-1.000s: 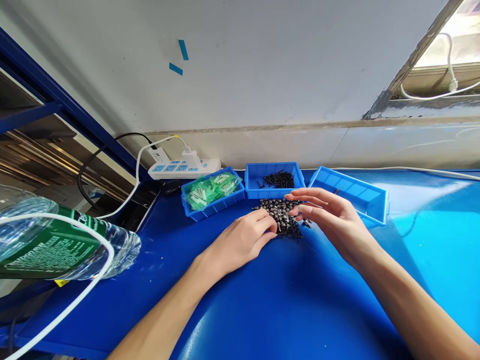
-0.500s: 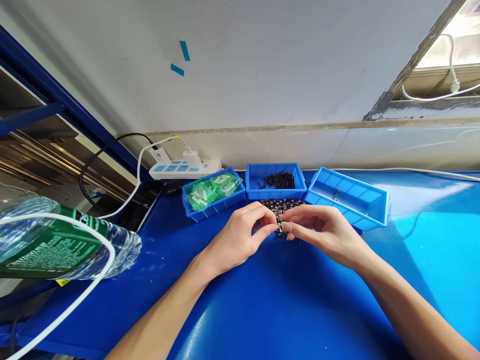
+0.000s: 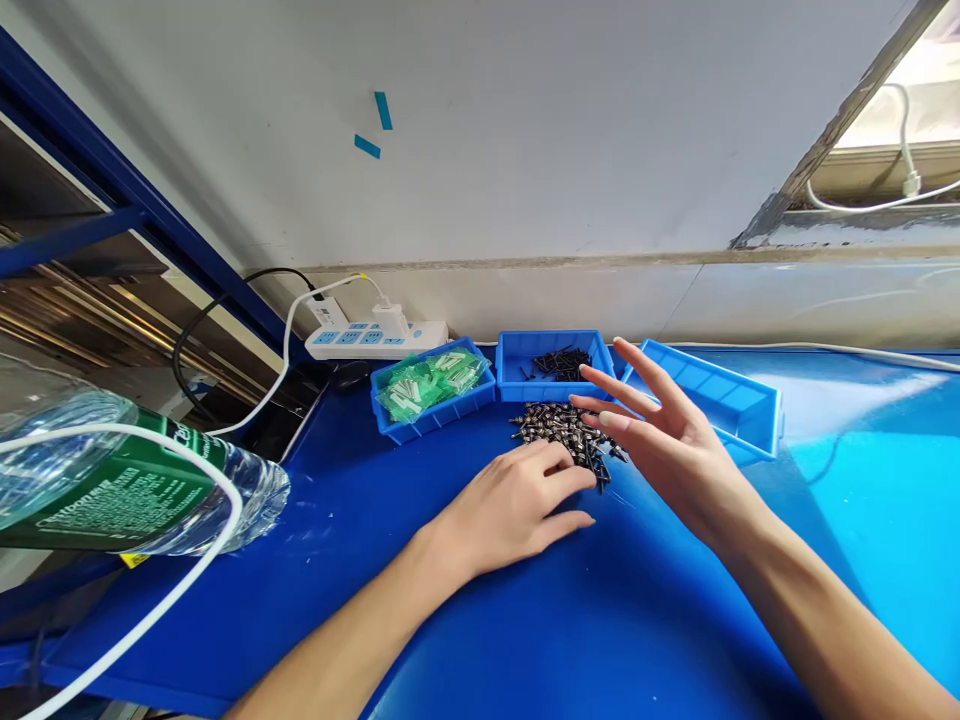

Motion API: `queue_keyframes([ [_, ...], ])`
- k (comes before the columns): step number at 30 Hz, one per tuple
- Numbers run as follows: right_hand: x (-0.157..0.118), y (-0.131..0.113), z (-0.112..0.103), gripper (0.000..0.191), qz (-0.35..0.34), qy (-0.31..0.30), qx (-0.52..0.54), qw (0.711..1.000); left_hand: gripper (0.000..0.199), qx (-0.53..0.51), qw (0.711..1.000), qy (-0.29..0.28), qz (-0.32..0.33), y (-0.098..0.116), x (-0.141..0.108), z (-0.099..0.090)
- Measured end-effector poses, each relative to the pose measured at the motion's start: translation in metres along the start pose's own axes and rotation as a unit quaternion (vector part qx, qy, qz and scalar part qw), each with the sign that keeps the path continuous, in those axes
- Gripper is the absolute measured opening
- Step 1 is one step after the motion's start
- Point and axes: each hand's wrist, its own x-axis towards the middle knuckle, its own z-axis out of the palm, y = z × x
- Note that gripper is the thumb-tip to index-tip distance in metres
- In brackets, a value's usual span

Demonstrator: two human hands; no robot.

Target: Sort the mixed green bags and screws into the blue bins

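Two bare hands work low over a loose pile of small metal parts (image 3: 551,415), heaped on the blue tabletop just in front of three blue boxes, presumably so every box is a short reach away. The left hand (image 3: 517,505) lies palm down at the pile's near edge, thumb and forefinger apart with nothing visible between them; its other fingers curl out of sight, so I cannot tell whether they pin anything. Perhaps it rests so low to keep the heap together. The right hand (image 3: 675,440) is spread wide above the pile's right side, fingers fanned and no part to be seen in them.

The boxes stand in a shallow arc, likely to keep kinds separate: green packets (image 3: 420,385) in the left box (image 3: 446,420), dark screw-like pieces (image 3: 562,362) in the middle box (image 3: 551,392), and the right box (image 3: 712,375) set askew, partly behind the fingers.

Light glares off the tabletop (image 3: 637,610) at the right. Against the pale wall (image 3: 562,130) (two scraps of blue tape (image 3: 383,110) cling there) sits a power strip (image 3: 352,350), and a big green-labelled bottle (image 3: 142,490) lies at the left, a white cable (image 3: 236,520) looping across it.
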Motion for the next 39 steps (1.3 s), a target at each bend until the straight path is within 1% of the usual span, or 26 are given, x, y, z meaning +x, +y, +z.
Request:
queue_keyframes([
  [3, 0.001, 0.0, 0.0, 0.071, 0.004, 0.006, 0.011, 1.0, 0.012, 0.06, 0.998, 0.001, 0.026, 0.002, 0.001, 0.009],
  [7, 0.003, 0.0, -0.005, 0.065, -0.002, 0.01, 0.001, 1.0, 0.017, 0.066, 0.997, 0.018, 0.025, 0.0, 0.001, 0.013],
  [10, 0.003, -0.001, -0.007, 0.06, -0.004, 0.018, -0.017, 1.0, 0.015, 0.05, 0.998, 0.04, 0.01, -0.002, 0.001, 0.013],
  [12, 0.003, -0.001, -0.008, 0.055, -0.003, 0.022, -0.016, 1.0, 0.011, 0.043, 0.997, 0.061, -0.01, -0.004, 0.001, 0.013],
  [15, 0.004, -0.001, -0.01, 0.049, -0.009, 0.025, -0.014, 1.0, 0.01, 0.044, 0.995, 0.084, -0.032, -0.007, 0.0, 0.012],
  [17, 0.004, -0.001, -0.012, 0.044, -0.015, 0.019, -0.05, 0.998, 0.009, 0.048, 0.994, 0.089, -0.035, -0.009, 0.0, 0.011],
  [21, 0.004, -0.003, -0.014, 0.035, -0.027, -0.015, -0.164, 0.986, 0.009, 0.055, 0.994, 0.091, -0.032, -0.01, 0.0, 0.007],
  [24, 0.004, -0.004, -0.013, 0.035, -0.037, -0.026, -0.172, 0.984, 0.007, 0.054, 0.993, 0.096, -0.031, -0.009, 0.001, 0.005],
  [27, 0.005, -0.002, -0.013, 0.034, -0.038, -0.021, -0.166, 0.985, 0.007, 0.02, 0.992, 0.115, -0.037, -0.009, 0.002, 0.002],
  [31, 0.005, -0.003, -0.012, 0.029, -0.043, -0.016, -0.182, 0.982, 0.008, -0.057, 0.981, 0.173, -0.067, -0.01, 0.003, -0.003],
  [34, 0.004, -0.007, -0.009, 0.025, -0.039, -0.03, -0.195, 0.98, 0.01, -0.107, 0.968, 0.21, -0.082, -0.01, 0.003, -0.008],
  [39, 0.005, -0.01, -0.005, 0.023, -0.029, -0.044, -0.187, 0.981, 0.009, -0.187, 0.95, 0.227, -0.106, -0.011, 0.005, -0.012],
])
